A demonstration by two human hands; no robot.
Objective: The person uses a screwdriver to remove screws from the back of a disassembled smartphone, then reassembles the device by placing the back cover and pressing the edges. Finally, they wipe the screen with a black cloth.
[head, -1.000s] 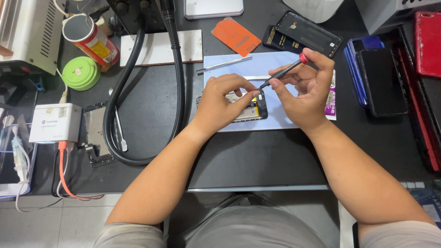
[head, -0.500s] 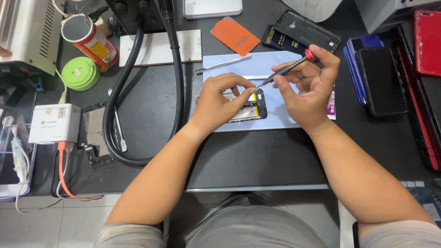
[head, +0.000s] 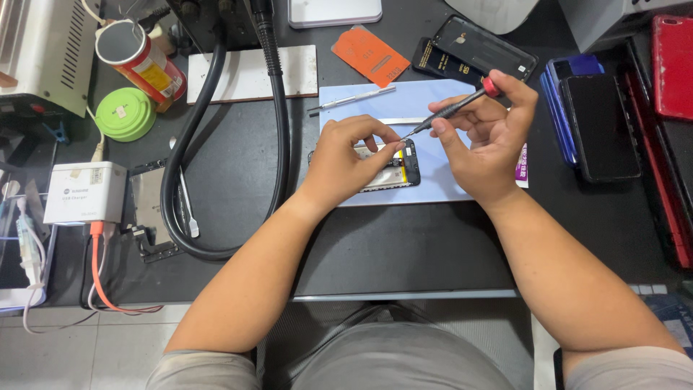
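I see even, bright overhead light with only soft shadows under my forearms on the dark bench. The glossy black phone at the right shows faint glare. Focus is sharp mid-frame, with slight wide-angle bending at the edges.

Pale blue mat on a black worktop, opened phone black-edged with a yellow strip, screwdriver dark with a red cap, orange card, lime-green round lid, red phone, blue-cased phone, white charger box with an orange cable
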